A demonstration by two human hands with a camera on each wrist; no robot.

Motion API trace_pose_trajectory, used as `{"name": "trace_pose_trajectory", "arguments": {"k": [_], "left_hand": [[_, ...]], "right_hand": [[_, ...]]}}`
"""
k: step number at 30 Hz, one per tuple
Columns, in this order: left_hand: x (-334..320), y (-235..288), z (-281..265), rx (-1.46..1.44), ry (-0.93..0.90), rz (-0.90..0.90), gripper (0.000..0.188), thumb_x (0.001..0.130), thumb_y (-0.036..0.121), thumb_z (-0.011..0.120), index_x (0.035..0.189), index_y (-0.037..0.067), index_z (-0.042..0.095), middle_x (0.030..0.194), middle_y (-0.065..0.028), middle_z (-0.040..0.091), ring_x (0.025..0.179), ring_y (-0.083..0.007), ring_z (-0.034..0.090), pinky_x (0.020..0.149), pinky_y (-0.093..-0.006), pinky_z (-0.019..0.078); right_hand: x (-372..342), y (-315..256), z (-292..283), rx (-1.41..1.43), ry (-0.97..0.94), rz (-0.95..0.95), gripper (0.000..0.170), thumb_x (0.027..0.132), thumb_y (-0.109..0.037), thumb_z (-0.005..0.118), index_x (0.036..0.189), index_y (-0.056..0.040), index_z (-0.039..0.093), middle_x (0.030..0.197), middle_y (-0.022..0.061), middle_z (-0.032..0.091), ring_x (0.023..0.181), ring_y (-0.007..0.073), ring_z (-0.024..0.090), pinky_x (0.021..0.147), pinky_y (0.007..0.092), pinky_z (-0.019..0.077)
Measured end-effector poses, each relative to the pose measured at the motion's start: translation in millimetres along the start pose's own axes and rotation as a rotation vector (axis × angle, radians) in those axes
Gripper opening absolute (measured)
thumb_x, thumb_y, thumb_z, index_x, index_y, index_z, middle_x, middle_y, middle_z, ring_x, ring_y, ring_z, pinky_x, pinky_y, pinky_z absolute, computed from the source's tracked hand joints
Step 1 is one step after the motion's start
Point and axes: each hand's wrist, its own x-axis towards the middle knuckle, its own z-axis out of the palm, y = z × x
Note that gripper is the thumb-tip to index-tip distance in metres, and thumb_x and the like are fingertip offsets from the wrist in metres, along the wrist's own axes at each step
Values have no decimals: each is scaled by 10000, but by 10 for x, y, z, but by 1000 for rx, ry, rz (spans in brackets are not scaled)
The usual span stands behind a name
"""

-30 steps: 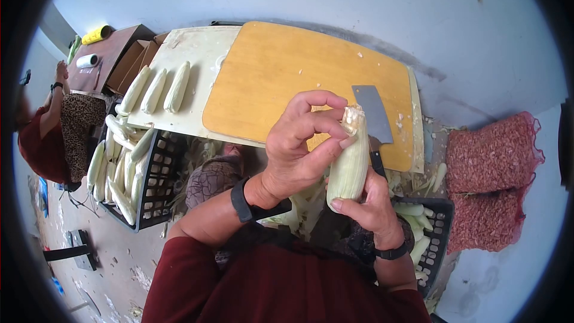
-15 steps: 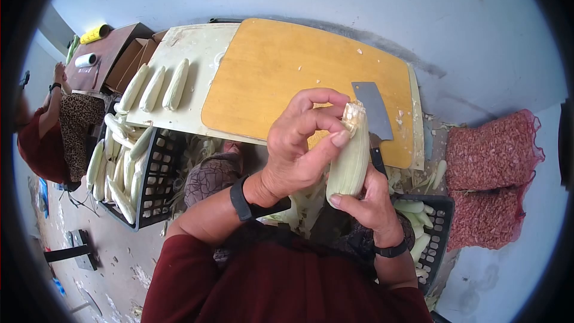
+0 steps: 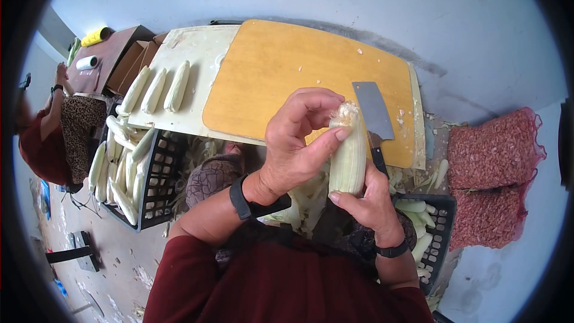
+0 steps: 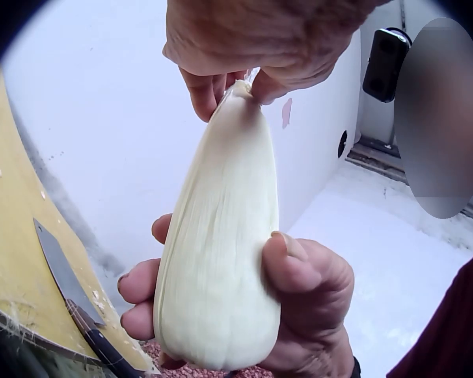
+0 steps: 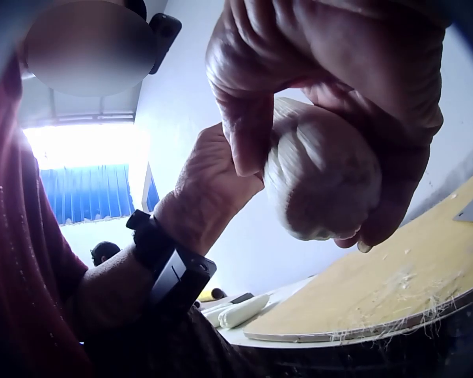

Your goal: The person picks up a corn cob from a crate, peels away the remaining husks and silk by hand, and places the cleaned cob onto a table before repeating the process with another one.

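An ear of corn [image 3: 348, 164] in pale green husk is held between both hands over the lap side of the cutting board, its ragged end up. My right hand [image 3: 375, 203] grips the lower part, thumb across the front. At the ragged end my left hand [image 3: 302, 137] pinches with thumb and fingers. In the left wrist view the ear [image 4: 221, 228] looks smooth, with the left hand [image 4: 260, 47] around its narrow end and the right thumb [image 4: 292, 264] on its side. The right wrist view shows its rounded end [image 5: 323, 173] within the right hand [image 5: 339, 71].
A cleaver [image 3: 373, 110] lies on the yellow cutting board [image 3: 287, 72], beside scraps. Three husked ears [image 3: 154, 91] lie on the pale tabletop [image 3: 191, 48]. Black crates [image 3: 152, 185] of corn stand left and right. Red mesh sacks [image 3: 493, 173] sit at right; another person [image 3: 45, 143] is at far left.
The ear has turned slightly in my hands and stands more upright. My left thumb and fingers have shifted at its ragged end; the right hand keeps its grip.
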Motion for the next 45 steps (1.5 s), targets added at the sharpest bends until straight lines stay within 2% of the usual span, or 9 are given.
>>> {"name": "trace_pose_trajectory", "arguments": {"k": [10, 14, 23, 30, 32, 34, 39, 41, 45], "left_hand": [[-4, 1, 18, -52, 118, -132, 227, 817, -71, 588, 1038, -25, 559, 1077, -102, 529, 956, -139, 577, 818, -258, 500], [-12, -42, 20, -49, 151, -122, 190, 825, -66, 588, 1011, -31, 571, 1058, -103, 548, 943, -134, 581, 801, -251, 500], [-13, -138, -4, 139, 232, -21, 111, 814, -35, 613, 924, -37, 594, 1006, -121, 587, 854, -132, 605, 731, -242, 520], [97, -124, -101, 478, 146, 156, 98, 775, -31, 623, 827, 5, 548, 906, -147, 628, 855, -236, 639, 726, -307, 508], [128, -88, -107, 526, 127, 196, 105, 773, -28, 622, 817, 13, 536, 894, -147, 632, 872, -257, 642, 725, -319, 506], [146, -55, -116, 632, 77, 256, 104, 782, -34, 611, 827, 10, 528, 874, -133, 629, 892, -262, 649, 718, -320, 508], [169, -52, -130, 596, 52, 229, 103, 787, -53, 596, 829, 5, 523, 822, -120, 613, 869, -267, 659, 703, -316, 509], [169, -64, -139, 572, 45, 225, 102, 789, -59, 593, 829, 3, 522, 809, -118, 607, 859, -268, 662, 697, -313, 509], [160, -82, -147, 475, 60, 155, 85, 807, -56, 587, 821, -7, 519, 806, -113, 606, 844, -250, 664, 680, -297, 509]], "right_hand": [[18, 48, 19, -113, 71, -40, 461, 684, -52, 686, 1101, 32, 508, 907, 51, 582, 811, 105, 541, 729, 272, 457], [15, 57, 39, -164, 107, -13, 447, 678, -58, 697, 1078, 31, 518, 871, 54, 596, 780, 108, 551, 709, 275, 466], [15, 117, 53, -273, 157, -66, 480, 674, -73, 715, 1090, 49, 510, 860, 92, 620, 769, 130, 581, 711, 291, 482], [7, 73, 44, -306, 157, -63, 526, 668, -95, 728, 1119, 52, 503, 865, 116, 634, 780, 158, 609, 717, 305, 491], [12, 61, 40, -342, 156, -121, 552, 666, -161, 742, 1107, 58, 492, 854, 216, 644, 792, 316, 664, 706, 368, 518], [12, 70, 33, -346, 153, -121, 555, 666, -164, 742, 1109, 59, 491, 855, 217, 644, 792, 319, 664, 706, 369, 518], [4, 46, 31, -351, 143, -126, 562, 667, -172, 741, 1109, 62, 487, 853, 218, 643, 789, 324, 663, 701, 369, 518], [-5, 42, 30, -322, 120, -64, 541, 675, -123, 726, 1126, 67, 496, 886, 150, 629, 795, 189, 618, 732, 322, 489], [-4, 66, 27, -322, 109, -64, 550, 678, -126, 729, 1129, 74, 488, 888, 153, 630, 799, 189, 619, 733, 320, 489]]}}
